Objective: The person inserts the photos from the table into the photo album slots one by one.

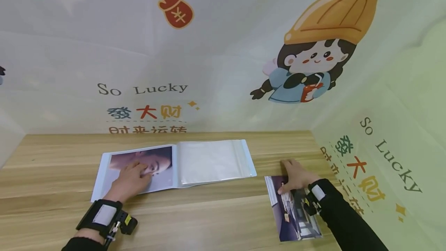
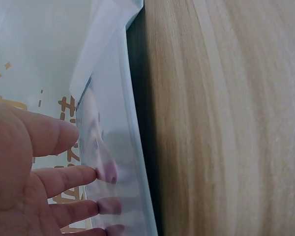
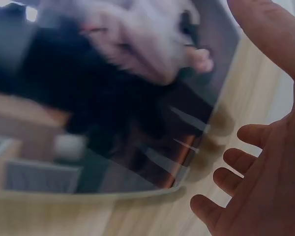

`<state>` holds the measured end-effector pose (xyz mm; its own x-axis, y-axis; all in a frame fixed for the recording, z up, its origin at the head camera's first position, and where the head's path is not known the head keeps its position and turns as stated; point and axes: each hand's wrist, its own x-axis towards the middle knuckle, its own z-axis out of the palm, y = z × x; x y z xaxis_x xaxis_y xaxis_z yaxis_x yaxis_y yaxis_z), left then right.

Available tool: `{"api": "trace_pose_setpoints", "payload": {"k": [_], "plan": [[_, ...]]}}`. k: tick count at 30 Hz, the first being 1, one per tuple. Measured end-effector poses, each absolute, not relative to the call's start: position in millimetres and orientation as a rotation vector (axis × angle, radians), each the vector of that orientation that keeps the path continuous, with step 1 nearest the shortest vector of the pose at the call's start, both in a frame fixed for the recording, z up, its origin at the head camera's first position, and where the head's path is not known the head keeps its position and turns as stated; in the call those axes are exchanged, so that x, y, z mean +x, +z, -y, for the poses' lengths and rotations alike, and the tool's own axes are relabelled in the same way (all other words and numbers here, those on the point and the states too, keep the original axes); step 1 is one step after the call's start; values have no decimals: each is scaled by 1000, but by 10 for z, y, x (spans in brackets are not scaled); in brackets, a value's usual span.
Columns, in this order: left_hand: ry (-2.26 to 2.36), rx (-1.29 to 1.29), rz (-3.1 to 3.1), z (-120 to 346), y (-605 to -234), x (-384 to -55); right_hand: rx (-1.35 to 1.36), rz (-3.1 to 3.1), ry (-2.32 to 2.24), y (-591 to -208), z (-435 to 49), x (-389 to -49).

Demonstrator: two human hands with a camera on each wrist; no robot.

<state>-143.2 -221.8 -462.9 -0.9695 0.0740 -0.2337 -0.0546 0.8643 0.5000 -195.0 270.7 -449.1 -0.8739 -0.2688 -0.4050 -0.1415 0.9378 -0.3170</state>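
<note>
A photo album lies open at the back of the table, its right page [image 1: 212, 162] a blank clear sleeve. The left page holds a close-up photo of a face [image 1: 161, 155], printed sideways. My left hand [image 1: 129, 183] rests on that page; in the left wrist view its fingertips [image 2: 91, 173] touch the glossy sleeve [image 2: 119, 98]. To the right lies a loose photo print [image 1: 286, 226] of a person in a room. Over its upper end is my right hand [image 1: 296, 175], thumb apart from the fingers, which reach beyond the print's edge in the right wrist view.
The wooden table [image 1: 209, 220] ends against a white printed backdrop [image 1: 216, 57] behind and a printed side sheet [image 1: 411, 134] at right, close to the right arm. Each wrist wears a black strap with a small camera [image 1: 127, 222].
</note>
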Motion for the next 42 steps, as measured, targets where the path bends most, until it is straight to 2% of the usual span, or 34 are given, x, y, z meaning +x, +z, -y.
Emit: {"api": "trace_pose_setpoints", "payload": {"k": [17, 42], "plan": [[755, 15, -2787, 2223, -4621, -1429, -363, -2711, -205, -4606, -2741, -1913], [754, 6, -2800, 2219, -4636, -1427, -472, -2795, -361, -4654, -2711, -1814]]}}
